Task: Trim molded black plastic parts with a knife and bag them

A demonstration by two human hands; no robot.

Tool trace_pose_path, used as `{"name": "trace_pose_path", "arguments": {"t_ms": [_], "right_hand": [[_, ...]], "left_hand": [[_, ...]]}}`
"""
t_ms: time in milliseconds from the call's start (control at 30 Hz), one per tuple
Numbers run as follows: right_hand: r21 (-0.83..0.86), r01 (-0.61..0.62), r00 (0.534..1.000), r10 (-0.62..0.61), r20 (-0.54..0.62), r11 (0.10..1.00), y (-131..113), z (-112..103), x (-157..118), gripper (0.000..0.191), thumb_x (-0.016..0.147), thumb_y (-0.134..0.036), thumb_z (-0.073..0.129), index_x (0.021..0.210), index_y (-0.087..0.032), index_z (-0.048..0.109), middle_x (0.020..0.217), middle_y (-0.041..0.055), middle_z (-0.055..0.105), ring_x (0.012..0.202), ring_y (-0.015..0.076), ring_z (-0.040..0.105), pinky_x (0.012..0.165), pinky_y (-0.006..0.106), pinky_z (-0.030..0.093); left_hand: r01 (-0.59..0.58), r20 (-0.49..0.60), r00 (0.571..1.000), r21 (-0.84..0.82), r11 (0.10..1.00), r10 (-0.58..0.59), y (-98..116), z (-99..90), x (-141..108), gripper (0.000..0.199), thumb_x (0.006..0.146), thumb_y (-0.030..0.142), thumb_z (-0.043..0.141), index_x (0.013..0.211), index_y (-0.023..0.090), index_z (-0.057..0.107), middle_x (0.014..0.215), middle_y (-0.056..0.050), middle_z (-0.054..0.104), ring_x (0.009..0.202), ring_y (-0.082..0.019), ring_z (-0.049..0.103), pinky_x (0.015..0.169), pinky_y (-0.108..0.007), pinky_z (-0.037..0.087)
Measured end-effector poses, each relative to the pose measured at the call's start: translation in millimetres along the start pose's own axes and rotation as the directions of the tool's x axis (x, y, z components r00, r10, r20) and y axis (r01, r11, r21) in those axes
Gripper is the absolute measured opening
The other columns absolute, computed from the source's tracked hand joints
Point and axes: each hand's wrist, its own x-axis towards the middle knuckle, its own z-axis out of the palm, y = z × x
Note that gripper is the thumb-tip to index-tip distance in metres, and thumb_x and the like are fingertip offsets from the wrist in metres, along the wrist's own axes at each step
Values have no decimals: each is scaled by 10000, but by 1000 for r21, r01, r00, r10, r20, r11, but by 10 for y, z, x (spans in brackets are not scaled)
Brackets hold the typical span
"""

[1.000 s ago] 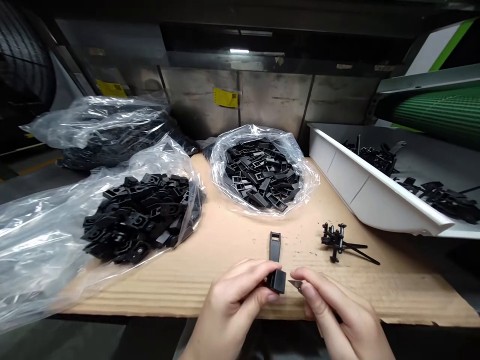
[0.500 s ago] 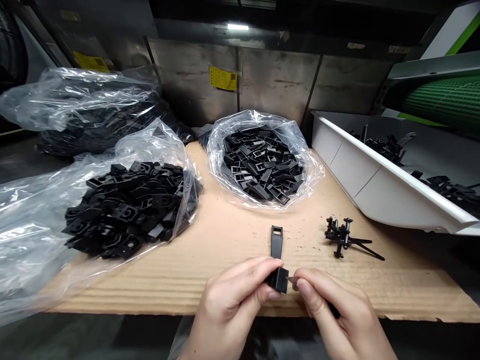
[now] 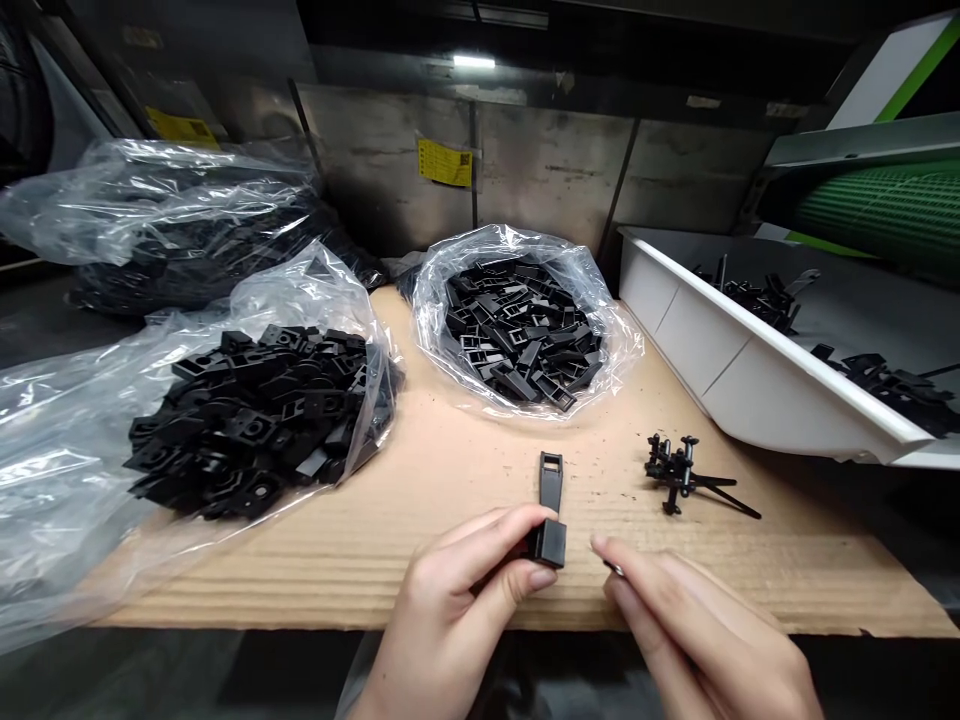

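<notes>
My left hand (image 3: 457,600) pinches a small black block-shaped part (image 3: 550,543) between thumb and fingertips, near the front edge of the cardboard surface. Just beyond it lies a long black piece with a square opening (image 3: 551,482); whether the two touch is unclear. To the right, my right hand (image 3: 686,625) is closed in a pinch on a small dark object (image 3: 613,567), too small to name. A gap separates it from the black part. Past my right hand rests a cluster of thin black pegs (image 3: 679,472) on the cardboard.
An open plastic bag of long black pieces (image 3: 525,335) stands in the middle. Another bag spills black parts (image 3: 255,420) on the left, with a fuller bag (image 3: 195,230) behind. A white bin (image 3: 697,345) holding black parts is at the right.
My right hand has drawn back to the right, away from the black part. My left hand has shifted slightly left and turned the part a little.
</notes>
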Motion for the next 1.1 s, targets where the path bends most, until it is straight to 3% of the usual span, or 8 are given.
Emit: {"name": "trace_pose_path", "arguments": {"t_ms": [167,400,600,700,800,867,967,1100], "right_hand": [[14,15,998,-16,66,1000,1,46,56,178,825,-183,482,968,-168,586,649,37,553,591,155,517,514,264,412],[12,-50,985,47,168,999,-51,37,139,157,847,-189,431,817,-186,586,613,9,516,570,133,502,504,242,403],[-78,-60,996,65,68,995,119,-57,139,129,826,-168,476,895,-193,581,758,27,618,699,145,587,605,228,451],[-72,-93,994,96,42,993,110,-120,126,138,828,-185,479,903,-230,586,872,16,651,813,137,610,611,168,464],[-3,-148,989,148,29,989,-11,-88,142,95,809,-267,514,863,-244,588,793,-7,653,691,115,614,531,144,462],[68,-218,976,215,41,974,-100,-25,173,99,787,-312,535,819,-235,589,687,-21,613,557,97,573,487,154,450],[123,-336,941,328,86,934,-164,39,218,122,792,-314,510,774,-223,589,674,-16,588,580,103,577,492,160,447],[107,-341,940,338,45,934,-110,-7,188,136,810,-294,479,802,-220,593,752,14,611,754,144,615,510,155,458]], "left_hand": [[-17,32,999,-3,1000,18,12,0,-8,461,686,-46,596,915,346,674,888,132,694,812,-52,631,738,-18,423],[-56,53,997,14,998,56,-70,-17,-16,504,680,-52,596,961,361,654,916,133,695,846,-63,626,767,-40,421],[10,125,992,-51,999,-3,-38,-59,-26,465,692,-29,602,931,366,667,807,128,712,697,-58,642,687,-46,447],[22,103,995,-38,999,-18,-12,-53,-33,426,683,-6,626,914,347,678,804,102,711,744,-81,637,704,-65,441],[21,128,992,-11,1000,-20,-5,-33,-18,327,697,47,635,892,304,689,915,40,668,865,-127,598,767,-116,428],[18,159,987,5,1000,-18,-9,-31,-6,242,714,101,635,867,278,697,886,5,608,852,-148,567,751,-156,437],[72,224,973,-25,997,-65,-17,-55,-18,192,713,148,653,850,271,707,705,13,554,691,-133,551,635,-171,445],[299,266,936,-257,919,-231,0,-80,-69,172,722,234,657,888,242,699,570,28,614,472,-96,546,508,-185,445]]}}
